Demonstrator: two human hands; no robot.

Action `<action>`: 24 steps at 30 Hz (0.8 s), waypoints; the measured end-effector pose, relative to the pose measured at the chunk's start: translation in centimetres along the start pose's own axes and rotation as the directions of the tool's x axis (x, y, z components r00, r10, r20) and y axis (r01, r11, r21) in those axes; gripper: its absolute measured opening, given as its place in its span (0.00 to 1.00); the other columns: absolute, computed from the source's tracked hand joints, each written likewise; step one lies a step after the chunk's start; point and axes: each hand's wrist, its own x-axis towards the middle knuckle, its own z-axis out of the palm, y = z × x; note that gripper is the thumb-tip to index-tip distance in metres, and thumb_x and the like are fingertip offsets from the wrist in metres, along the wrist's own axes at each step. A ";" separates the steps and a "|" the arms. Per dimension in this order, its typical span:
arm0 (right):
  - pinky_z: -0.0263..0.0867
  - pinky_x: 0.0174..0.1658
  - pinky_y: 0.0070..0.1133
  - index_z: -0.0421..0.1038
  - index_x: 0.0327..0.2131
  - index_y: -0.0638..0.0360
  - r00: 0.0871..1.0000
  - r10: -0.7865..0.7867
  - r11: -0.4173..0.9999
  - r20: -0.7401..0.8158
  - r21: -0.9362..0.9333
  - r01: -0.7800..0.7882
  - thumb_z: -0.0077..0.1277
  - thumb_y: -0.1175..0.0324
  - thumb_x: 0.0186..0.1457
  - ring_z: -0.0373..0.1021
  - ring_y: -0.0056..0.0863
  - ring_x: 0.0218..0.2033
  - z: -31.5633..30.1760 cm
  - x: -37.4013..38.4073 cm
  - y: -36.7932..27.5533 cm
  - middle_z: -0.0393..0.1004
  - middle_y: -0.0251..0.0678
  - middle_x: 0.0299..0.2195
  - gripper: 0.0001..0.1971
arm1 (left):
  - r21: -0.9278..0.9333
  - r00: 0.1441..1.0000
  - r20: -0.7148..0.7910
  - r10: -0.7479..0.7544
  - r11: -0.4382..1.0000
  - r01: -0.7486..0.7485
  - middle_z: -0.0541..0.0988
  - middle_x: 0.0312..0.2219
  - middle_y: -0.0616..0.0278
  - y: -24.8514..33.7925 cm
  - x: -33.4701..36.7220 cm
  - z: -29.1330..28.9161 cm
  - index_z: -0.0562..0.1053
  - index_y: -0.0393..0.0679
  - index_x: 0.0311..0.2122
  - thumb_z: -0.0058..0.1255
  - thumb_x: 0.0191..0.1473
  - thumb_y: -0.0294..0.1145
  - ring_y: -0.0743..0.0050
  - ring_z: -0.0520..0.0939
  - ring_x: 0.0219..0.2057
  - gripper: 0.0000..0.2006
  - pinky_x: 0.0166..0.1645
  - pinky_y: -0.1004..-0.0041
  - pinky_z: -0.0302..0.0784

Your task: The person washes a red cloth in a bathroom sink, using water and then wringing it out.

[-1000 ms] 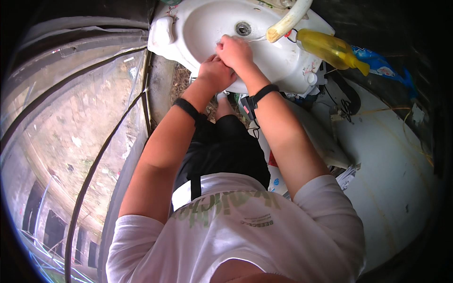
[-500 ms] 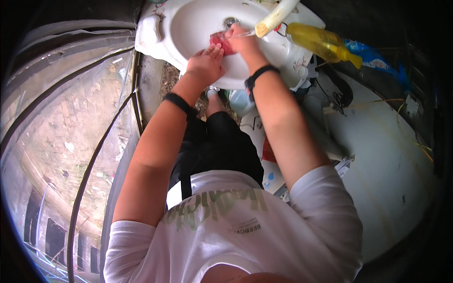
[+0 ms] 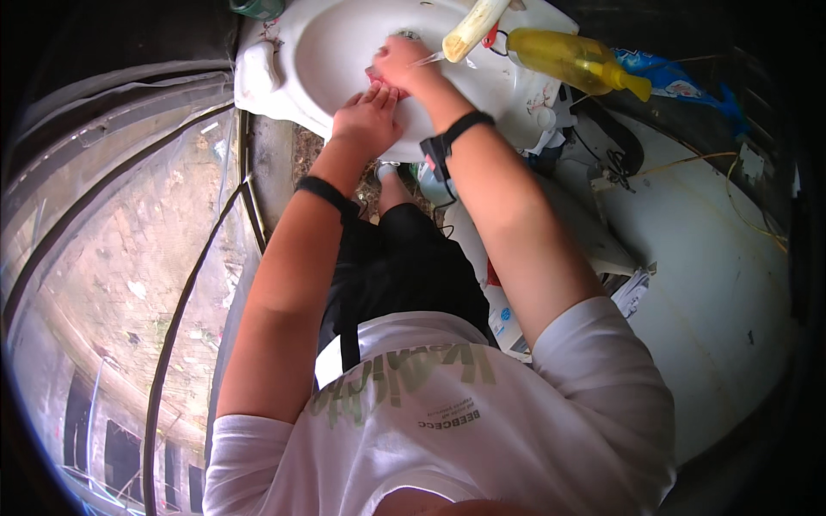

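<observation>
Both my hands are inside a white washbasin [image 3: 320, 52], over a flat, soft-looking red piece [image 3: 372, 75] whose material I cannot make out. My left hand [image 3: 368, 120] rests its fingertips on the near side of the piece, pressing it against the basin. Curled fingers of my right hand [image 3: 403, 62] grip its far side near the drain [image 3: 404, 34] and cover much of it. A thin stream of water runs from the cut end of a cream-coloured pipe [image 3: 469, 34] onto my right hand.
A yellow spray bottle [image 3: 564, 62] lies right of the pipe, beside a blue packet [image 3: 671, 77]. A white block-like thing [image 3: 256, 69] sits on the basin's left ledge, and a green container [image 3: 256, 8] stands behind it. A white panel [image 3: 714, 284] spreads at the right.
My right hand has slid left over the red piece, its fingers now more curled, and less of the piece shows. My left hand stays against it. The whole view has shifted slightly.
</observation>
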 end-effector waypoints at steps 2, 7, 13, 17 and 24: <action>0.75 0.49 0.40 0.78 0.43 0.58 0.996 0.061 0.998 -0.069 0.001 -0.061 0.53 0.50 0.60 0.80 0.50 0.43 2.4 -2.1 -0.6 0.83 0.50 0.41 0.20 | -0.058 0.996 0.083 -0.017 0.998 0.022 0.76 0.62 0.54 0.6 -0.3 -0.9 0.73 0.43 0.61 0.48 0.60 0.46 0.62 0.73 0.67 0.28 0.71 0.63 0.66; 0.75 0.49 0.40 0.77 0.44 0.56 0.953 0.283 0.946 -0.111 0.195 -0.258 0.53 0.49 0.61 0.79 0.51 0.44 1.4 0.2 7.6 0.82 0.53 0.41 0.20 | 0.055 0.997 0.055 0.059 0.997 -0.062 0.66 0.71 0.59 1.0 1.0 0.3 0.66 0.45 0.69 0.41 0.64 0.48 0.67 0.64 0.73 0.32 0.75 0.64 0.58; 0.75 0.48 0.45 0.76 0.46 0.50 0.962 0.184 0.979 -0.203 0.129 -0.160 0.50 0.51 0.63 0.78 0.54 0.45 4.8 -2.1 4.4 0.82 0.49 0.41 0.16 | -0.015 0.987 0.162 0.018 1.000 -0.015 0.68 0.70 0.54 1.1 0.2 -1.3 0.67 0.40 0.68 0.45 0.62 0.46 0.61 0.69 0.70 0.32 0.74 0.64 0.62; 0.74 0.48 0.43 0.75 0.47 0.53 0.977 0.187 0.982 -0.103 0.058 -0.182 0.51 0.49 0.63 0.79 0.53 0.44 2.1 0.2 7.5 0.82 0.51 0.41 0.19 | 0.003 0.999 0.011 0.038 0.999 -0.038 0.66 0.71 0.55 1.2 0.2 0.0 0.67 0.41 0.68 0.44 0.63 0.46 0.62 0.66 0.72 0.32 0.74 0.63 0.61; 0.74 0.45 0.45 0.73 0.43 0.53 0.955 0.246 0.969 -0.164 0.037 -0.244 0.51 0.51 0.64 0.79 0.54 0.42 4.1 -1.1 7.9 0.82 0.51 0.39 0.16 | -0.045 0.997 -0.060 0.049 0.998 -0.052 0.71 0.67 0.54 1.5 0.3 -0.2 0.69 0.39 0.66 0.45 0.62 0.44 0.61 0.68 0.71 0.31 0.74 0.63 0.62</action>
